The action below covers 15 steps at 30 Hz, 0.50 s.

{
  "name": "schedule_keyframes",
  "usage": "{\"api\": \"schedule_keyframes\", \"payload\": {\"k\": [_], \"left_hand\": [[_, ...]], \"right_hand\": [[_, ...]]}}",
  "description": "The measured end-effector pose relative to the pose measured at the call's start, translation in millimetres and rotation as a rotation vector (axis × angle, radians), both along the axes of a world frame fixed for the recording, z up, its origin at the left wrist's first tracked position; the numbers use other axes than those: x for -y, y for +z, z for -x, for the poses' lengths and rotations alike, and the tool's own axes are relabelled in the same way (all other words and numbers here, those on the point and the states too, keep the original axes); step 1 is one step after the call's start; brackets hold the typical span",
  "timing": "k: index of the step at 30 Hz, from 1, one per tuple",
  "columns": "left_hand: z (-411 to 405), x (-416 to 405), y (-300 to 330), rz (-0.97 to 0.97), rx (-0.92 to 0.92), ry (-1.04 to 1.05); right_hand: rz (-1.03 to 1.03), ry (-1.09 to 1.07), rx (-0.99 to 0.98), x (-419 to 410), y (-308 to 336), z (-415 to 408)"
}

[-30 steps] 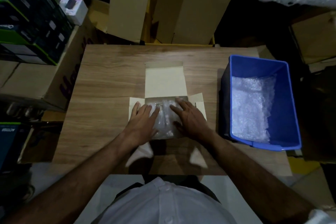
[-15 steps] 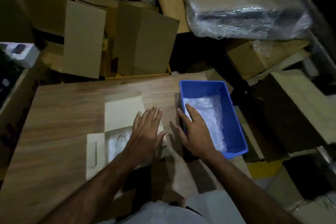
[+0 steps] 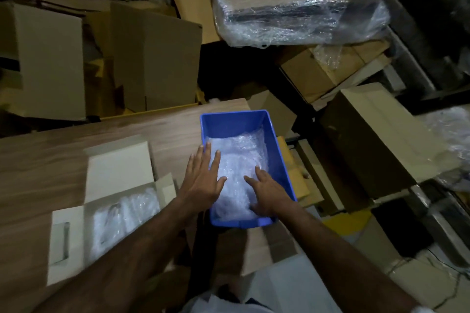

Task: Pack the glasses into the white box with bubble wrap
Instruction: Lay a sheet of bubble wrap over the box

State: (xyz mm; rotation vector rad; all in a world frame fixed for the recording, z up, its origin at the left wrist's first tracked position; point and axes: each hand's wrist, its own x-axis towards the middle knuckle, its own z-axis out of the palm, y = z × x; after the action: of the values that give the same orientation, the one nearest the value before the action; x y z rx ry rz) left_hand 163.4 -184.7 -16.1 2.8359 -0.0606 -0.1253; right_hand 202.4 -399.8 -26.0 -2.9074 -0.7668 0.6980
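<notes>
Both hands have left the open white cardboard box (image 3: 119, 185) and moved right: left hand (image 3: 202, 180) flat-fingered over the blue plastic bin (image 3: 272, 132), right hand (image 3: 267, 192) spread on loose bubble wrap (image 3: 236, 157). Wrapped glasses (image 3: 114, 216) sit boxed; probably more padding next.

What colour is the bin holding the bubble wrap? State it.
Blue: the bin shows plainly in the head view, with both hands reaching into it.

Box (image 3: 119, 170) left of bin (image 3: 277, 134) — bubble wrap (image 3: 239, 160) in bin.
</notes>
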Motion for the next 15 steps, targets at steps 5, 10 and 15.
{"api": "schedule_keyframes", "payload": {"k": [5, 10, 15], "left_hand": [[-4, 8, -7, -0.064, -0.028, 0.045], [-3, 12, -3, -0.051, -0.030, 0.069], [-2, 12, -1, -0.019, -0.024, 0.077]], "right_hand": [[0.038, 0.097, -0.045, -6, -25, -18], [-0.098, 0.067, -0.026, -4, -28, -24], [-0.275, 0.020, 0.003, 14, -10, -24]]}}
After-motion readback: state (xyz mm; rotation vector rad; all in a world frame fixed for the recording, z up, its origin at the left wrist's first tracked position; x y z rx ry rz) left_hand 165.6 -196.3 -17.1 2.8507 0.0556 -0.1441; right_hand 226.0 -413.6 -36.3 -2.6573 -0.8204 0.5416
